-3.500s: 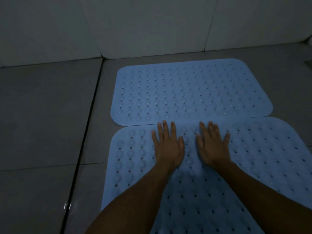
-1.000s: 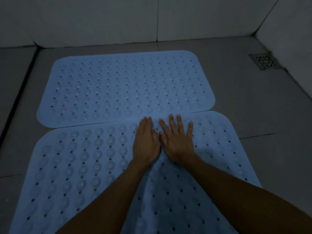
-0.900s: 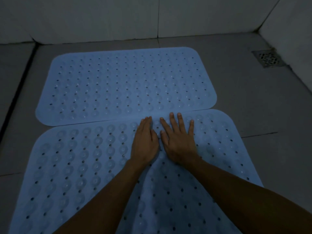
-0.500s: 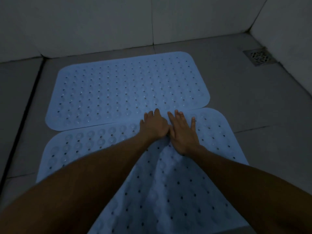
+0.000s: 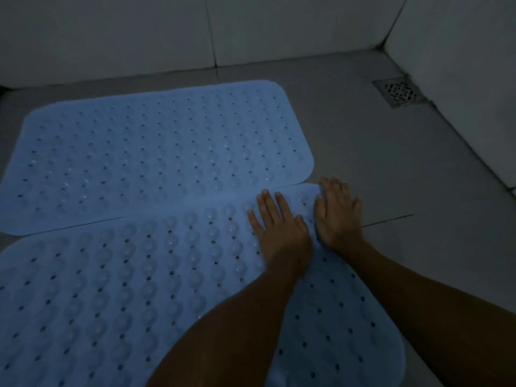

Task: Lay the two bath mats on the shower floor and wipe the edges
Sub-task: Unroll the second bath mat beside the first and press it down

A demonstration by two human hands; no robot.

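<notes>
Two light blue perforated bath mats lie side by side on the grey tiled floor. The far mat [image 5: 156, 152] lies flat near the wall. The near mat [image 5: 111, 289] slightly overlaps the far mat's near edge. My left hand [image 5: 279, 230] presses flat on the near mat close to its far right corner, fingers straight. My right hand [image 5: 339, 213] lies flat over that far right corner, its fingers reaching the mat's edge and the floor beside it.
A square metal floor drain [image 5: 399, 92] sits at the far right by the corner of the white tiled walls [image 5: 251, 32]. Bare grey floor tiles [image 5: 391, 169] lie to the right of the mats.
Both hands have slid to the right along the near mat's far edge, from its middle to its far right corner. The view has shifted right as well.
</notes>
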